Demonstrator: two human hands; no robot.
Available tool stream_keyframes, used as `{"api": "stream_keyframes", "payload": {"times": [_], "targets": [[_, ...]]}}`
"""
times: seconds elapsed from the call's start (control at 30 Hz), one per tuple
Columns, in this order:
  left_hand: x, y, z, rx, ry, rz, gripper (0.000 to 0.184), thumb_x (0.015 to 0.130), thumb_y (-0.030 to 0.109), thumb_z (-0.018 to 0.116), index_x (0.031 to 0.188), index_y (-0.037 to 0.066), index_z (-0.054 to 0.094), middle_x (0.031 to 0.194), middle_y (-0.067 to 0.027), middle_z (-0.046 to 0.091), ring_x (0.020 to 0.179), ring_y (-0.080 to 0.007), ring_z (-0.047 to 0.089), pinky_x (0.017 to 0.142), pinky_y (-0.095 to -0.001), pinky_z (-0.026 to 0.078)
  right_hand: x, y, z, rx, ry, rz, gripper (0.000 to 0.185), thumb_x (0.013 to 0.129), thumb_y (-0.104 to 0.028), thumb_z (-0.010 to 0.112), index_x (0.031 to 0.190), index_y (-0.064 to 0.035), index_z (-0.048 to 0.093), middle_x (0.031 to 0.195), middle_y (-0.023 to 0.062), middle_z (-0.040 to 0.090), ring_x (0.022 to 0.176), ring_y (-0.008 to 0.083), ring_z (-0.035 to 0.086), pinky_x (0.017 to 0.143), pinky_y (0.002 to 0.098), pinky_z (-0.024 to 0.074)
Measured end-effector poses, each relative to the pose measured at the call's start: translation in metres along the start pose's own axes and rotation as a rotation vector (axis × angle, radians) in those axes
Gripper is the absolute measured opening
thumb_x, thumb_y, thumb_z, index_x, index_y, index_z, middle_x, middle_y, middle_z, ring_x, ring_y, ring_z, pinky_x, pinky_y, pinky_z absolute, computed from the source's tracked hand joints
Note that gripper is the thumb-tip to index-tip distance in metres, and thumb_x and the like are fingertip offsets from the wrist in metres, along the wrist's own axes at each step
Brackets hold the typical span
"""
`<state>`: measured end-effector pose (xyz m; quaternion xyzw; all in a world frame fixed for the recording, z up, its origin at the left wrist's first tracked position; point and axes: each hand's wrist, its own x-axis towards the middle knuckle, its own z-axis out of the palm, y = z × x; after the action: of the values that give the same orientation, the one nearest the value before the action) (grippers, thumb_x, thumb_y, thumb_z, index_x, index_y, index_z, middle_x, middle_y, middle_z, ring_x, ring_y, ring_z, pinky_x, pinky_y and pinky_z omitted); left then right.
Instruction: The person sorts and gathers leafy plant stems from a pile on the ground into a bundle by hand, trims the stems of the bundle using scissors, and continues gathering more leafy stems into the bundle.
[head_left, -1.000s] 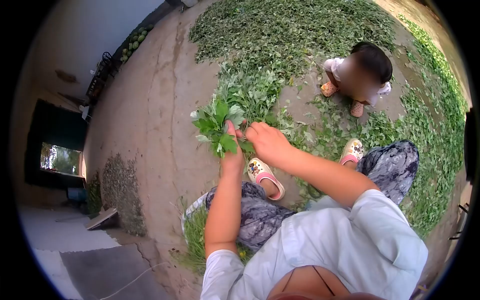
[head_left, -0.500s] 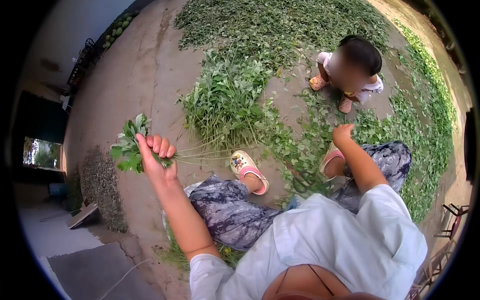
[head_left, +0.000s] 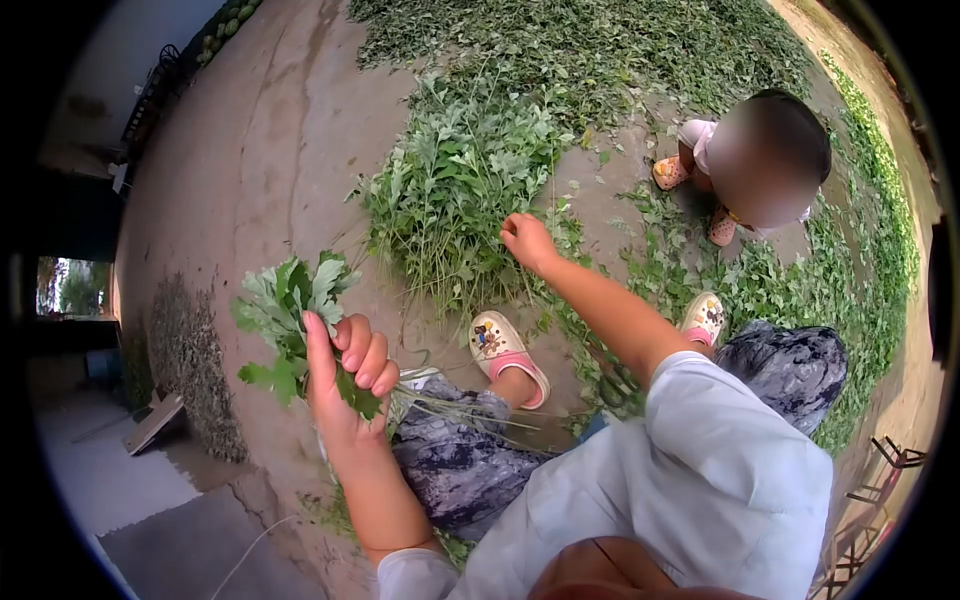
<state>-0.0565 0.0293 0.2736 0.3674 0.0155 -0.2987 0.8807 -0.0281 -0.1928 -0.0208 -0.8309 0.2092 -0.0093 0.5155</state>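
Head view: the left hand [head_left: 350,375] is closed around a bunch of leafy stems [head_left: 280,310], the thumb lying along one side and the fingers folded over the other. Broad green leaves, some with paler, greyish faces, fan out above the grip, while the long thin stems trail from the other side of the fist, over the patterned trousers [head_left: 465,460]. The right hand [head_left: 527,242] is at the edge of a heap of leafy plants [head_left: 455,180], with its fingers curled in; whether they pinch a stem or are merely bent cannot be told. The heap lies on the concrete floor [head_left: 270,160], leaves mostly away from the wearer and stems toward the wearer. The left shoe [head_left: 490,340], cream and pink with small decorations, rests just beside the stem ends, and the right shoe [head_left: 705,315] is well apart from it. Between the feet, close to the shirt [head_left: 690,450], is a dark looped object [head_left: 620,388], partly hidden among leaves. Beyond the heap spreads a wide layer of loose leaves [head_left: 610,50], and more scattered leaves [head_left: 840,300] cover the ground to the right. Another person [head_left: 800,125] crouches among them, wearing orange-pink shoes [head_left: 670,173].
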Motion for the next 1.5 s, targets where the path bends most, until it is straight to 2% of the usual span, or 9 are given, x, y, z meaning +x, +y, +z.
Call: {"api": "stream_keyframes", "payload": {"times": [0.07,0.17,0.37,0.57,0.67,0.9,1.1,1.33,1.5], "targets": [[-0.008,0.011,-0.009,-0.082,-0.076,0.004,0.037,0.092,0.037,0.025,0.073,0.006,0.035,0.062,-0.0022,0.033,0.047,-0.0113,0.033,0.039,-0.0247,0.032,0.017,-0.01,0.023,-0.23,0.319,-0.02,0.061,0.069,-0.027,0.064,0.12,-0.005,0.04,0.096,0.0169,0.053,0.093,0.0313,0.05,0.073,0.0356,0.0446],[-0.013,0.019,-0.021,-0.103,-0.14,0.015,0.039,0.092,0.038,0.024,0.073,0.006,0.034,0.062,-0.0034,0.033,0.047,-0.0125,0.033,0.039,-0.0258,0.033,0.019,-0.034,0.028,-0.475,0.092,0.15,0.082,0.067,-0.028,0.067,0.13,-0.006,0.02,0.104,0.0171,0.045,0.103,0.0331,0.041,0.076,0.0377,0.0437],[-0.005,0.013,-0.033,-0.166,-0.013,-0.114,0.038,0.092,0.037,0.024,0.075,0.005,0.036,0.062,-0.0028,0.034,0.047,-0.0121,0.032,0.039,-0.0249,0.032,0.041,0.008,0.037,-0.207,0.262,0.047,0.039,0.076,-0.013,0.05,0.112,-0.0011,0.039,0.088,0.0182,0.055,0.072,0.0342,0.053,0.068,0.0366,0.0449],[0.012,-0.001,-0.022,0.07,0.07,-0.082,0.032,0.089,0.037,0.038,0.074,0.008,0.039,0.06,0.0028,0.032,0.048,-0.0053,0.031,0.041,-0.0201,0.03,-0.024,-0.076,-0.032,0.858,-0.168,-0.11,0.019,0.084,-0.014,0.044,0.1,-0.0028,0.046,0.08,0.0035,0.054,0.072,0.0119,0.05,0.061,0.0276,0.0427],[0.022,-0.017,-0.015,0.241,0.112,-0.034,0.029,0.087,0.033,0.047,0.09,0.004,0.045,0.062,0.004,0.033,0.051,-0.006,0.031,0.047,-0.0211,0.03,-0.084,-0.128,-0.059,0.723,-0.339,-0.22,0.021,0.087,-0.011,0.04,0.106,-0.0042,0.046,0.077,0.0027,0.051,0.063,0.0092,0.047,0.055,0.0242,0.0414],[0.018,-0.039,0.012,0.454,0.142,0.061,0.026,0.083,0.03,0.054,0.068,0.012,0.042,0.056,0.0042,0.032,0.047,-0.007,0.032,0.042,-0.0214,0.027,-0.151,-0.172,-0.092,0.366,-0.386,-0.487,0.028,0.084,-0.013,0.042,0.109,-0.0021,0.048,0.092,0.0043,0.057,0.085,0.0132,0.05,0.076,0.0266,0.0405],[0.014,-0.042,0.019,0.387,0.168,0.015,0.029,0.083,0.032,0.053,0.067,0.012,0.041,0.056,0.0038,0.032,0.047,-0.0059,0.031,0.041,-0.0201,0.025,-0.163,-0.19,-0.14,1.06,0.011,-0.276,0.033,0.085,-0.012,0.035,0.114,-0.0027,0.047,0.111,0.0074,0.052,0.104,0.0151,0.048,0.087,0.0286,0.0374],[0.01,-0.061,0.01,0.606,0.02,0.087,0.023,0.082,0.028,0.056,0.09,0.007,0.05,0.072,0.0015,0.048,0.056,-0.0076,0.041,0.048,-0.0226,0.035,-0.175,-0.203,-0.111,0.075,-0.096,-0.6,0.023,0.079,-0.007,0.038,0.096,0.0039,0.047,0.09,0.0199,0.053,0.087,0.035,0.051,0.074,0.0395,0.0407],[0.0,-0.057,0.011,0.547,-0.141,0.106,0.034,0.079,0.025,0.06,0.102,0.004,0.048,0.085,-0.0014,0.051,0.072,-0.0106,0.046,0.059,-0.0272,0.039,-0.171,-0.199,-0.116,0.012,-0.035,-0.647,0.013,0.076,-0.005,0.038,0.085,0.0023,0.045,0.078,0.0228,0.05,0.078,0.0397,0.049,0.069,0.0426,0.0395]]}}
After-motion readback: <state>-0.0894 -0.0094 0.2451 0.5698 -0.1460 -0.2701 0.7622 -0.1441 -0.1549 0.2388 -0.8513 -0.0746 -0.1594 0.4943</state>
